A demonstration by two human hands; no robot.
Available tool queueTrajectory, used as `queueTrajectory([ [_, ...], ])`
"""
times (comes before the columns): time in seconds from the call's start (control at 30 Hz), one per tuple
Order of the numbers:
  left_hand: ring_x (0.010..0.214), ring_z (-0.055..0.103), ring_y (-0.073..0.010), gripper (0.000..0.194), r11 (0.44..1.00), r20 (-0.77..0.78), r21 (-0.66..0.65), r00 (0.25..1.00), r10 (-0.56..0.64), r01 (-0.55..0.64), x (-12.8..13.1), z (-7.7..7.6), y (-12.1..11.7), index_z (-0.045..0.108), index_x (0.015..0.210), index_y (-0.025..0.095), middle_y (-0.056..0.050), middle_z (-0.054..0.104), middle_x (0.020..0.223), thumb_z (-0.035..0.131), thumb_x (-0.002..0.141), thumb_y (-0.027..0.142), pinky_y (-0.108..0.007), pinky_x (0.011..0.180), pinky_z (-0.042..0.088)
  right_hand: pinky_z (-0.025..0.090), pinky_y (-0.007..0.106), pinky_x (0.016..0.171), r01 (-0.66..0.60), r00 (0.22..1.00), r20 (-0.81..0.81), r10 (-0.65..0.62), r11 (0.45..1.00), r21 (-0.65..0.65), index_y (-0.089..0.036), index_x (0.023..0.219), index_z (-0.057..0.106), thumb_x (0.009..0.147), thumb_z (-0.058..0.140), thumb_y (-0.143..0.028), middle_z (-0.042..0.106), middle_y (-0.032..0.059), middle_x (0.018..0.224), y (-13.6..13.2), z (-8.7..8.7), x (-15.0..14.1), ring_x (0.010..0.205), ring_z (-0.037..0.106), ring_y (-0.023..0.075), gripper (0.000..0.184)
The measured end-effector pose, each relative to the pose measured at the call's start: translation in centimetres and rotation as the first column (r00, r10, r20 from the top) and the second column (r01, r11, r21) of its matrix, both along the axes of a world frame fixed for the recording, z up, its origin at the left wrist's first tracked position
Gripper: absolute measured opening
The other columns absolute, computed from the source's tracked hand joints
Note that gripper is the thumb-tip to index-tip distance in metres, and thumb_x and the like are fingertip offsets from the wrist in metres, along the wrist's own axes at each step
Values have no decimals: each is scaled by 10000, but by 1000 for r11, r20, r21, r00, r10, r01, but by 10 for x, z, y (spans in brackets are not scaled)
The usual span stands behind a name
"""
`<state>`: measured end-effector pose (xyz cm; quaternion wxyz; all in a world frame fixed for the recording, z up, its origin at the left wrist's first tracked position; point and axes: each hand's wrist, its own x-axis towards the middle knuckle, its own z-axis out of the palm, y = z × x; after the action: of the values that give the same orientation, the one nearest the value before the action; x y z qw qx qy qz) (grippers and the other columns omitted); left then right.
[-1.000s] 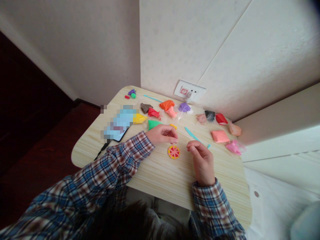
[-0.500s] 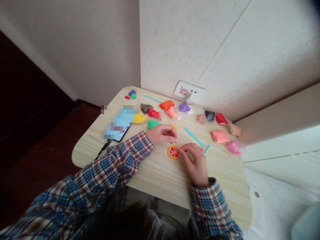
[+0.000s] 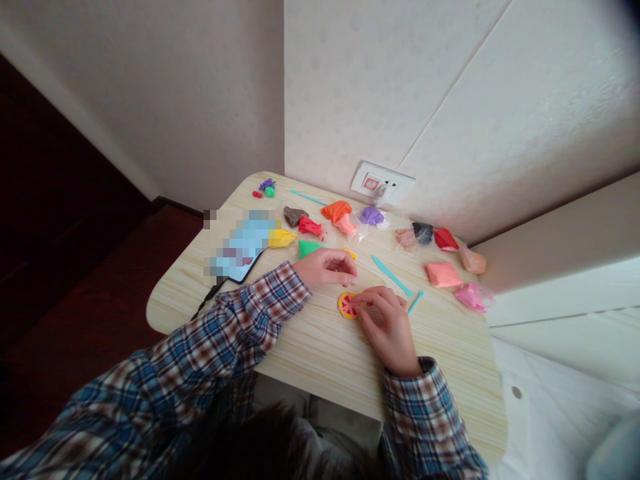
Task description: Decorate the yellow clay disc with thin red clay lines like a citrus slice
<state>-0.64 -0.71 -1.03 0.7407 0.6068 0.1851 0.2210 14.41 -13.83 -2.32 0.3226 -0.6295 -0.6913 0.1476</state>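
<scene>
A small round clay disc (image 3: 346,305), yellow with pink wedges, lies on the light wooden table (image 3: 320,347). My right hand (image 3: 383,323) rests on the table with its fingertips pinched over the disc's right side, partly hiding it. My left hand (image 3: 327,267) sits just behind the disc, fingers curled together; what they hold, if anything, is too small to make out. Two teal modelling tools (image 3: 391,274) lie just right of my hands.
Several bags and lumps of coloured clay line the far side: green (image 3: 307,248), yellow (image 3: 280,237), orange (image 3: 336,211), purple (image 3: 371,215), salmon (image 3: 442,273), pink (image 3: 470,296). A phone (image 3: 240,247) with a cable lies at left. A wall socket (image 3: 383,183) sits behind.
My right hand moved left from beside the teal tool onto the clay disc and now covers its right side. My left hand has stayed in place.
</scene>
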Motion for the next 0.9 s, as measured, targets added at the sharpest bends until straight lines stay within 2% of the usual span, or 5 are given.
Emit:
queueTrajectory([
  [0.33, 569, 559, -46, 274, 1000, 35, -16, 999, 9, -8, 0, 0, 0, 582, 679, 93, 37, 606, 630, 784, 599, 259, -196, 601, 438, 310, 405, 816, -20, 998, 53, 20, 1000, 2, -250, 980, 637, 853, 516, -239, 610, 34, 963, -5, 0, 2, 946, 538, 213, 175],
  [0.5, 580, 560, -48, 288, 1000, 22, -9, 1000, 16, -16, -1, 1, 0, 582, 682, 91, 36, 603, 630, 787, 597, 275, -197, 606, 444, 318, 399, 819, -81, 993, 95, 76, 995, 54, -271, 1102, 600, 830, 456, -145, 579, 37, 1029, -12, 1, 6, 970, 528, 209, 332],
  [0.67, 571, 554, -45, 300, 1000, 15, -8, 1000, 7, -7, 0, 0, -1, 574, 678, 90, 38, 602, 623, 787, 596, 285, -202, 607, 439, 282, 415, 836, -130, 968, 225, 115, 990, 52, -272, 1232, 524, 796, 424, -91, 546, 53, 1097, -20, -1, 7, 954, 520, 210, 483],
  [0.9, 569, 557, -44, 256, 1000, 5, -26, 1000, 4, -4, 0, -1, -1, 578, 674, 89, 41, 604, 622, 774, 606, 239, -205, 614, 435, 252, 408, 834, -135, 914, 394, 93, 988, 79, -265, 1327, 432, 800, 447, -85, 575, 65, 1106, -28, -3, 3, 932, 522, 206, 557],
])
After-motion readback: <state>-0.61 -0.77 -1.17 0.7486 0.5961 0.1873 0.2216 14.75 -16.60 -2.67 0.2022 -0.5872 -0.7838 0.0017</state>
